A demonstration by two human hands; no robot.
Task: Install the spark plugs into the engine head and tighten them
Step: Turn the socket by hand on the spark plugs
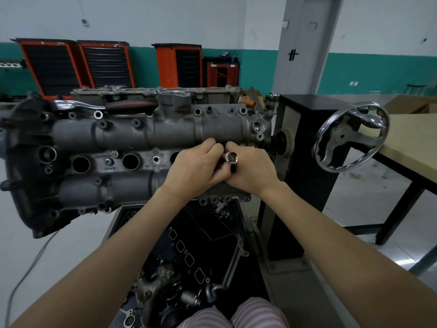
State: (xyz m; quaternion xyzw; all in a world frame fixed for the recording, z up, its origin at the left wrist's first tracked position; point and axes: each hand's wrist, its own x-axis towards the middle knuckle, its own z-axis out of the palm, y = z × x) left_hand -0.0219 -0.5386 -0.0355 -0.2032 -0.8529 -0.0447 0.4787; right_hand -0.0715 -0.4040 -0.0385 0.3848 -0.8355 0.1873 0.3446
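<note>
The grey engine head (132, 133) lies across an engine stand, with a row of round spark plug wells (130, 161) along its middle. My right hand (250, 171) grips a chrome socket (231, 158), its open end facing up toward me, over the right part of the head. My left hand (196, 169) is pressed against it, fingers curled round the lower part of the same tool. Whether a spark plug sits in the socket is hidden by my fingers. A ratchet with a dark red grip (127, 106) rests on the head's far edge.
A chrome handwheel (350, 138) juts from the black stand column (305, 147) at right. A wooden table (411, 147) stands beyond it. Below the head a tray holds loose engine parts (189, 268). Orange tool cabinets (78, 65) line the far wall.
</note>
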